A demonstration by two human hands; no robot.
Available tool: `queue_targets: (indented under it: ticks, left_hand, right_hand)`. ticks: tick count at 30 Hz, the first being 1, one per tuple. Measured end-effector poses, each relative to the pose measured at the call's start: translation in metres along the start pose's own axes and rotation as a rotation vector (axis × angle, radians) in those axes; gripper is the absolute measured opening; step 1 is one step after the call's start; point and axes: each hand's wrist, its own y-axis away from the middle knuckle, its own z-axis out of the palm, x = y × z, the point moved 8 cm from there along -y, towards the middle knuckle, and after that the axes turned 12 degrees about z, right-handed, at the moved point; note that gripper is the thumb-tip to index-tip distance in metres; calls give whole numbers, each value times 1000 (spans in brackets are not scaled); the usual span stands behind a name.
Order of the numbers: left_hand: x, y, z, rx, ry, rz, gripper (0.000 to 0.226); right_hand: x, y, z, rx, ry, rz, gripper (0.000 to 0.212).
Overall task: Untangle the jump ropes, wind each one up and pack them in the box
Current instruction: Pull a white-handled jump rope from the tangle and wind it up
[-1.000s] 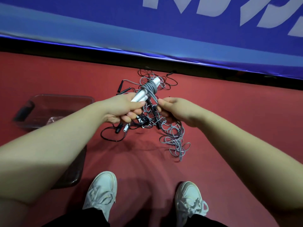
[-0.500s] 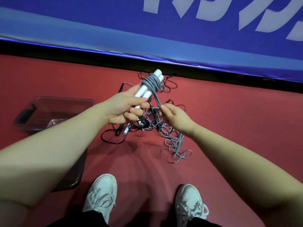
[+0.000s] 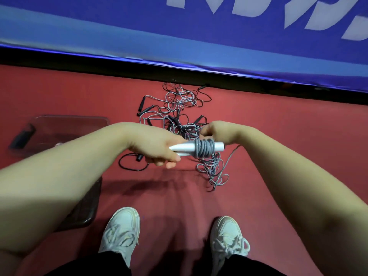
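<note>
On red floor point(image 3: 278, 136), tangle point(image 3: 179, 108) ahead, box point(image 3: 71, 117) at left. Clenching white handles point(image 3: 183, 147) with left hand point(image 3: 157, 146), pinching grey rope point(image 3: 205, 150) with right hand point(image 3: 221, 130). Lay turns tight, side by side, feeding slack slowly.

Clearance: bare floor point(image 3: 298, 116) right of tangle point(image 3: 179, 108) and between tangle and shoes point(image 3: 121, 230).
Tangle sprawls mid-floor; box point(image 3: 71, 119) stands left, apart from it; banner point(image 3: 179, 46) walls off the far side just beyond.
</note>
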Motion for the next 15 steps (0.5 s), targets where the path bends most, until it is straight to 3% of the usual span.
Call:
queue_targets:
  ticks: [1,6,12,15]
  left_hand:
    - [1,0,0,-17,-43,-34,12]
    - [-5,-11,8,-77,-248,-180,21]
    - [-31,-18,-9,121,-198,-318,19]
    - [-34,-16,-30,313,-213,-346,16]
  right_hand:
    - [-5,1,-2,-16,34,22,18]
    - [-26,0,-16,3,173,60,37]
    - [-52,5,-35,78,259,144,27]
    - [-61,10,-44,142,203,151,23]
